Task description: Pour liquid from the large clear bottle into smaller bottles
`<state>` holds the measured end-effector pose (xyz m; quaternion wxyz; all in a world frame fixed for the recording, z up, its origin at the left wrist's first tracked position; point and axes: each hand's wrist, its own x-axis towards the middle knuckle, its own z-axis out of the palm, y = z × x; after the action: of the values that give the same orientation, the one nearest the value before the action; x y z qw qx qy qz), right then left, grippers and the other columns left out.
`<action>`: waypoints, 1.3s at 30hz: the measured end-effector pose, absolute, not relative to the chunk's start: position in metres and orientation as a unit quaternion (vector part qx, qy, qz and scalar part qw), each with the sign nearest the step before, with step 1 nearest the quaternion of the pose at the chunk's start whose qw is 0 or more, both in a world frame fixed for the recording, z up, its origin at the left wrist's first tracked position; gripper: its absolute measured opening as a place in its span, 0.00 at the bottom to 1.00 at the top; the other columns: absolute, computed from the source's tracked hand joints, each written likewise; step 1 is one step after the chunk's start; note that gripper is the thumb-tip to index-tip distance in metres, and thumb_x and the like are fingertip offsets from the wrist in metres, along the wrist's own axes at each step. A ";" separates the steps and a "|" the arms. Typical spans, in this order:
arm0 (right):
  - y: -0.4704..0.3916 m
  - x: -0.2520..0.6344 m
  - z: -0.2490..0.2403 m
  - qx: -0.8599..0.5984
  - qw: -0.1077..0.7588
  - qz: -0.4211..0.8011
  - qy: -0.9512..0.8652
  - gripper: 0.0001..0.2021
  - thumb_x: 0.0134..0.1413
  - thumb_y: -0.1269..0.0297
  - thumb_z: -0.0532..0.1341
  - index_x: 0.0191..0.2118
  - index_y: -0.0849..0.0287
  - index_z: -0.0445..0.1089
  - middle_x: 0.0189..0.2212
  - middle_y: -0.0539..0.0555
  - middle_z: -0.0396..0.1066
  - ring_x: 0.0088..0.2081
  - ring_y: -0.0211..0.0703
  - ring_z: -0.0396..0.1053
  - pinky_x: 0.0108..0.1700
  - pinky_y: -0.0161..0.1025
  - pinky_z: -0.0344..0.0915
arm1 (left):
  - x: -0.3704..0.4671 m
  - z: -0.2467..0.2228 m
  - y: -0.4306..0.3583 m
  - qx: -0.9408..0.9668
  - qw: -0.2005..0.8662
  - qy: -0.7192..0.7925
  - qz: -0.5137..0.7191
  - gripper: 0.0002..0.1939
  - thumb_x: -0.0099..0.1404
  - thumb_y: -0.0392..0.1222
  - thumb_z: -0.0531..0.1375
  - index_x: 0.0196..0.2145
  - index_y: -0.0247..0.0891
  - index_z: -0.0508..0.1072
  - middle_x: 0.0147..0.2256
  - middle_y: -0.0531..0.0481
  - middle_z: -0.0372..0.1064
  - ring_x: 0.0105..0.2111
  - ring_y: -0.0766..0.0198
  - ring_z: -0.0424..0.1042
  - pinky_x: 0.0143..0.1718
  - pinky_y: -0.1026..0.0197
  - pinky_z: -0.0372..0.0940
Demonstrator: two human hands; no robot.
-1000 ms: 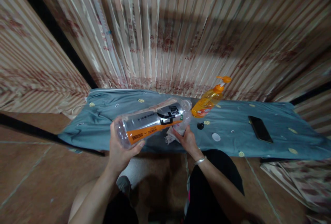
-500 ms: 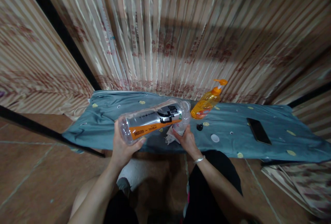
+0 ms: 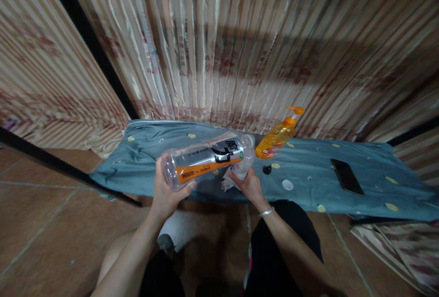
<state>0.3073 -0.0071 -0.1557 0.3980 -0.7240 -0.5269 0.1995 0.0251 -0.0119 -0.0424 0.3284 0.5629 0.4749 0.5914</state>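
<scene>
My left hand [image 3: 168, 202] is closed round the base of a large clear plastic bottle [image 3: 207, 157] with a silver, black and orange label. That bottle lies tilted almost level, its mouth pointing right. Under its neck, my right hand [image 3: 253, 189] grips a small clear plastic bottle [image 3: 244, 165], with the two mouths close together; whether they touch I cannot tell. Something white and crumpled [image 3: 228, 182] shows beside my right fingers. Just behind the small bottle stands an orange pump bottle [image 3: 272, 143] holding yellow-orange liquid.
A small black cap [image 3: 266, 169] and a white round disc [image 3: 287, 185] lie on the blue-green patterned cloth [image 3: 308, 169]. Farther right rests a black phone [image 3: 347, 176]. Black metal poles [image 3: 99, 54] rise at the left, and a striped curtain [image 3: 219, 59] hangs behind.
The whole view has shifted slightly. Both hands keep their hold, and the large bottle remains tilted over the small one with little visible difference.
</scene>
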 end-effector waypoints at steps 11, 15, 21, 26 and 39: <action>-0.006 0.303 -0.154 -0.749 0.399 0.211 -0.486 0.39 0.49 0.49 0.76 0.62 0.60 0.67 0.44 0.64 0.86 0.46 0.65 0.86 0.44 0.48 0.78 | 0.026 -0.042 -0.011 0.557 0.318 0.469 0.608 0.43 0.42 0.56 0.78 0.54 0.44 0.69 0.51 0.40 0.74 0.53 0.39 0.78 0.59 0.36 0.73; -0.005 0.303 -0.152 -0.749 0.405 0.215 -0.478 0.39 0.48 0.49 0.76 0.62 0.60 0.67 0.46 0.65 0.86 0.46 0.64 0.86 0.45 0.47 0.78 | 0.026 -0.041 -0.011 0.562 0.323 0.464 0.604 0.42 0.43 0.54 0.77 0.53 0.44 0.69 0.51 0.40 0.74 0.53 0.40 0.78 0.59 0.37 0.73; -0.003 0.304 -0.152 -0.747 0.410 0.210 -0.479 0.36 0.49 0.50 0.76 0.61 0.59 0.69 0.45 0.64 0.86 0.47 0.64 0.85 0.45 0.48 0.78 | 0.025 -0.041 -0.012 0.561 0.316 0.475 0.599 0.43 0.43 0.57 0.78 0.53 0.44 0.69 0.50 0.42 0.74 0.52 0.43 0.78 0.60 0.39 0.73; 0.000 0.305 -0.156 -0.743 0.412 0.213 -0.482 0.28 0.50 0.53 0.75 0.54 0.58 0.72 0.44 0.63 0.87 0.47 0.64 0.86 0.47 0.49 0.78 | 0.024 -0.044 -0.012 0.563 0.315 0.478 0.596 0.44 0.43 0.56 0.77 0.55 0.43 0.68 0.51 0.41 0.73 0.52 0.42 0.78 0.58 0.40 0.74; -0.001 0.303 -0.159 -0.749 0.406 0.201 -0.483 0.27 0.51 0.52 0.73 0.53 0.58 0.73 0.44 0.65 0.86 0.47 0.65 0.86 0.47 0.50 0.79 | 0.021 -0.056 -0.006 0.561 0.310 0.476 0.602 0.51 0.41 0.63 0.80 0.58 0.41 0.68 0.53 0.42 0.72 0.54 0.44 0.77 0.61 0.40 0.73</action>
<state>0.3029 -0.0010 -0.1585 0.4062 -0.7493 -0.4828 0.2010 0.0209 -0.0057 -0.0563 0.3105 0.5607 0.4759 0.6023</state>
